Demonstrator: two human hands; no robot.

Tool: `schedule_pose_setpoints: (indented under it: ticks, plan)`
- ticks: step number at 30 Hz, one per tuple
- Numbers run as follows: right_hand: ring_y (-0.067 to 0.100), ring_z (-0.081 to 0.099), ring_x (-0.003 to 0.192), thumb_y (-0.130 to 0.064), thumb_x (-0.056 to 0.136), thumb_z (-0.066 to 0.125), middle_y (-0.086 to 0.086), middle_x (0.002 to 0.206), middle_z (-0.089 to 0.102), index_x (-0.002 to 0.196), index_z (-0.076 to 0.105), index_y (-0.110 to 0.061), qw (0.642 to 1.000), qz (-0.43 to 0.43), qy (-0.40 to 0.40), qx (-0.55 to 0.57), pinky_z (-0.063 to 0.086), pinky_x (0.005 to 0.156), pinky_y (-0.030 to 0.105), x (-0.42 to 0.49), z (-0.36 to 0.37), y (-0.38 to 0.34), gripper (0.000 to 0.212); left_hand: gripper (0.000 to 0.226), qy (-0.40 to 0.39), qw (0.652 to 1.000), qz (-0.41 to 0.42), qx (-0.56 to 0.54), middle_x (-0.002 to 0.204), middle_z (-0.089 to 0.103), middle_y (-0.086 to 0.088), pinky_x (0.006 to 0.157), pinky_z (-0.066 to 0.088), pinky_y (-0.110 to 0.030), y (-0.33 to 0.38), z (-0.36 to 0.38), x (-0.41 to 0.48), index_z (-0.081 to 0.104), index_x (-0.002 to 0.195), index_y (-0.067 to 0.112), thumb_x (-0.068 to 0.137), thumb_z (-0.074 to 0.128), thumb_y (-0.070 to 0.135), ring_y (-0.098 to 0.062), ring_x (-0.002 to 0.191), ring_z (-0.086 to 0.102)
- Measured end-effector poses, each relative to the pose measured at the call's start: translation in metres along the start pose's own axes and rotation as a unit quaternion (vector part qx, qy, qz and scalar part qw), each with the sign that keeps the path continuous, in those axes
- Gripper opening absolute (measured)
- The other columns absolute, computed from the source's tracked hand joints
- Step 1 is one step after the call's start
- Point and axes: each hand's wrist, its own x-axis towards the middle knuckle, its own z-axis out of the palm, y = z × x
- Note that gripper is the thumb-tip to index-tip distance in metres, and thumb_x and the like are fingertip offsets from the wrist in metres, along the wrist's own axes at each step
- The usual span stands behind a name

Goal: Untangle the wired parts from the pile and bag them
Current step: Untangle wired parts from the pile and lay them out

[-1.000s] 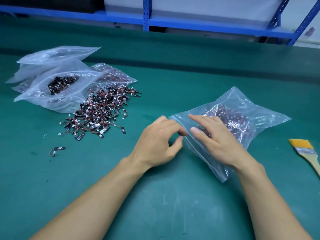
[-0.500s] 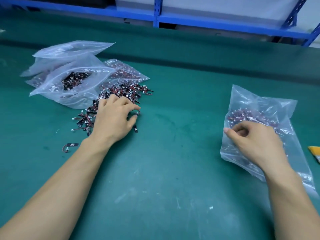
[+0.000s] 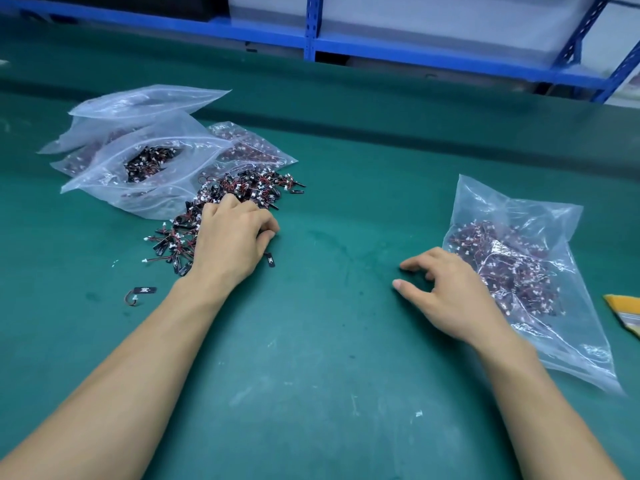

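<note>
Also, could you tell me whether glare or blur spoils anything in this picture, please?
Head view: white glare streaks the bag on the right, whose near corner smears with blur; the table bows at its far edge from the wide lens; the pile and left hand look sharp.

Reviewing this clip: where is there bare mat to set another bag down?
Bare mat lies between the left hand on the parts pile and the right hand, continuing to the near edge. Also beyond the filled bag. Crowded: stacked bags far left; brush at the right edge.

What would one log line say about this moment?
left hand: grips parts in pile | right hand: open, empty, by filled bag
</note>
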Motion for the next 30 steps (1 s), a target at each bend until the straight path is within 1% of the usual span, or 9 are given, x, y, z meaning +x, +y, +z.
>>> schedule_pose_setpoints:
  ticks: [6,9,13,16,20,22,24,27,30]
  plan:
    - [0.016,0.058,0.097,-0.05,0.087,0.067,-0.01,0.103,0.058,0.11,0.07,-0.027,0.996,0.084,0.014,-0.016,0.052,0.087,0.041,0.002,-0.004,0.004,0.033,0.012,0.007,1.0,-0.006,-0.002,0.089,0.068,0.013,0.081,0.029,-0.039,0.0,0.002,0.002,0.072,0.1,0.031,0.089,0.07,0.027,-0.022,0.092,0.046]
    - [0.015,0.057,0.098,-0.053,0.086,0.066,-0.012,0.104,0.054,0.115,0.066,-0.028,0.992,0.12,0.022,-0.025,0.051,0.086,0.039,0.002,-0.006,0.008,0.038,0.009,0.015,1.0,0.007,-0.01,0.089,0.069,0.013,0.08,0.025,-0.037,0.001,0.002,0.002,0.074,0.096,0.032,0.089,0.07,0.027,-0.019,0.089,0.043]
    - [0.017,0.058,0.105,-0.055,0.085,0.065,-0.01,0.115,0.056,0.125,0.06,-0.028,0.987,0.153,0.028,-0.031,0.049,0.086,0.038,0.001,-0.009,0.012,0.048,0.006,0.049,0.992,0.07,-0.088,0.088,0.069,0.016,0.077,0.026,-0.035,0.011,-0.003,-0.002,0.073,0.093,0.031,0.088,0.073,0.026,-0.015,0.085,0.04]
    - [0.02,0.059,0.108,-0.057,0.085,0.065,-0.007,0.122,0.057,0.128,0.059,-0.028,0.986,0.16,0.029,-0.033,0.05,0.089,0.04,0.001,-0.01,0.013,0.052,0.011,0.02,0.968,0.16,-0.192,0.088,0.069,0.018,0.076,0.039,-0.042,0.026,-0.006,-0.009,0.075,0.098,0.027,0.087,0.075,0.025,-0.017,0.081,0.047]
    - [0.021,0.059,0.11,-0.058,0.085,0.064,-0.005,0.127,0.054,0.129,0.058,-0.027,0.986,0.162,0.023,-0.034,0.051,0.091,0.043,0.0,-0.011,0.012,0.053,0.025,-0.06,0.938,0.188,-0.285,0.089,0.069,0.021,0.078,0.045,-0.047,0.043,-0.003,-0.02,0.072,0.11,0.027,0.085,0.077,0.024,-0.015,0.082,0.049]
    - [0.022,0.059,0.11,-0.058,0.086,0.064,-0.004,0.128,0.052,0.129,0.058,-0.027,0.985,0.165,0.02,-0.034,0.05,0.092,0.043,0.0,-0.011,0.012,0.054,0.036,-0.101,0.936,0.181,-0.285,0.094,0.068,0.023,0.083,0.046,-0.046,0.043,-0.004,-0.021,0.069,0.117,0.03,0.082,0.078,0.035,-0.014,0.087,0.05]
    - [0.022,0.059,0.11,-0.059,0.086,0.063,-0.004,0.129,0.051,0.129,0.058,-0.027,0.985,0.169,0.016,-0.036,0.05,0.092,0.043,0.0,-0.013,0.012,0.054,0.043,-0.107,0.943,0.17,-0.264,0.098,0.067,0.023,0.087,0.045,-0.043,0.035,-0.009,-0.019,0.067,0.121,0.031,0.081,0.069,0.046,-0.014,0.089,0.049]
    - [0.023,0.059,0.11,-0.06,0.086,0.062,-0.004,0.131,0.05,0.13,0.057,-0.027,0.984,0.176,0.013,-0.039,0.05,0.092,0.044,-0.001,-0.013,0.012,0.055,0.043,-0.086,0.965,0.13,-0.21,0.098,0.065,0.022,0.089,0.041,-0.042,0.012,-0.017,-0.014,0.067,0.116,0.03,0.074,0.059,0.029,-0.015,0.088,0.046]
    - [0.024,0.059,0.111,-0.06,0.086,0.063,-0.003,0.131,0.05,0.129,0.057,-0.027,0.983,0.177,0.011,-0.042,0.05,0.092,0.044,-0.002,-0.013,0.011,0.055,0.05,-0.114,0.977,0.11,-0.141,0.096,0.06,0.024,0.087,0.033,-0.038,-0.008,-0.022,-0.012,0.067,0.108,0.037,0.063,0.053,0.021,-0.012,0.092,0.042]
